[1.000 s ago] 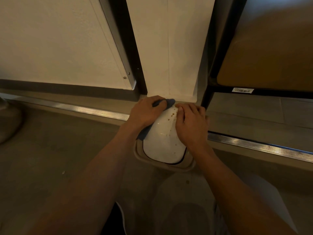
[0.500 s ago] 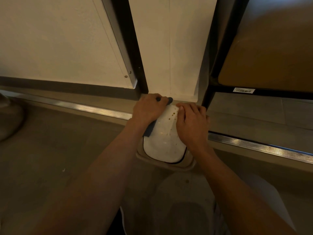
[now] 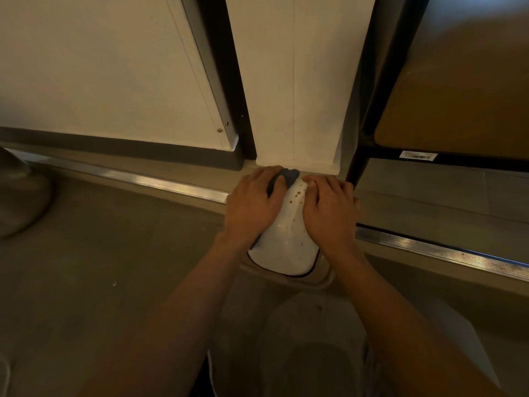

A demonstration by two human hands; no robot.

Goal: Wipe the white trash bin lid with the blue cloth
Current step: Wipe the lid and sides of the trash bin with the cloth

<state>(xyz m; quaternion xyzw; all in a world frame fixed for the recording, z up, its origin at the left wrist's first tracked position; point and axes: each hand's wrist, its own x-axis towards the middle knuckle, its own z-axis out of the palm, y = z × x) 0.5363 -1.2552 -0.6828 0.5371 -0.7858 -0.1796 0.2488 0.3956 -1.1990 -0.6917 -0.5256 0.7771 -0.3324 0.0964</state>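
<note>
The white trash bin lid is domed and speckled with small brown spots, set in a beige bin rim on the floor. My left hand presses the blue cloth onto the lid's left and far side; cloth shows past my fingers and below my palm. My right hand lies on the lid's right side with fingers curved over it. Most of the cloth is hidden under my left hand.
A white wall panel rises just behind the bin. A black-framed shelf unit stands to the right, a metal floor strip runs across, and a rounded grey object sits at far left.
My left hand has pushed the blue cloth slightly along the lid's far edge toward the wall. My right hand stays on the lid's right side.
</note>
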